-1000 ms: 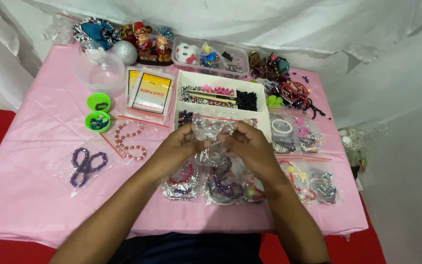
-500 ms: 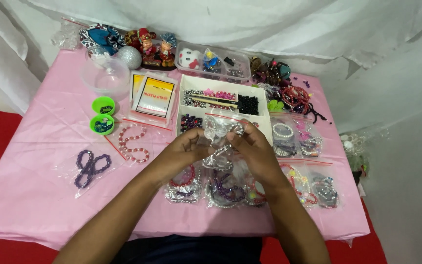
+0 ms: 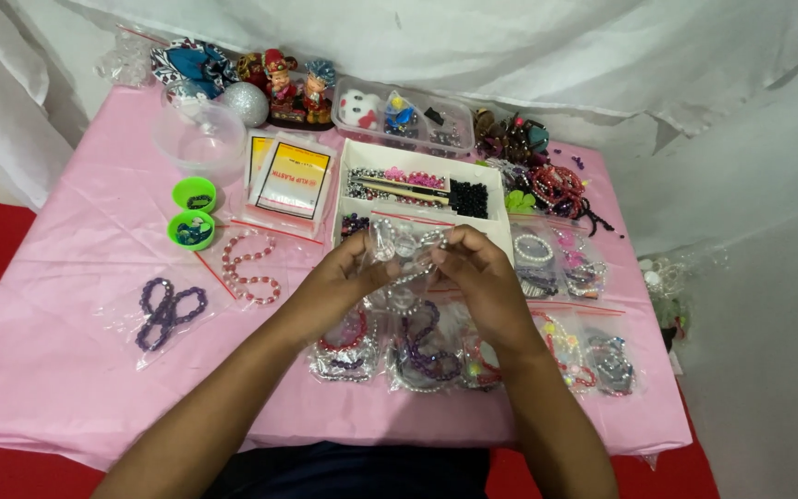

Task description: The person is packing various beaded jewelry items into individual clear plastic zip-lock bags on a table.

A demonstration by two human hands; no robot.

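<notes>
Head view. Clear plastic bag (image 3: 405, 251) with a pale bead bracelet inside: held above the pink table (image 3: 66, 351), just before the white tray (image 3: 417, 162). Left hand (image 3: 344, 282) and right hand (image 3: 477, 277): fingers pinched on the bag's edges. Bagged bracelets (image 3: 417, 346) lie beneath; purple bead bag (image 3: 166, 310) well left.
</notes>
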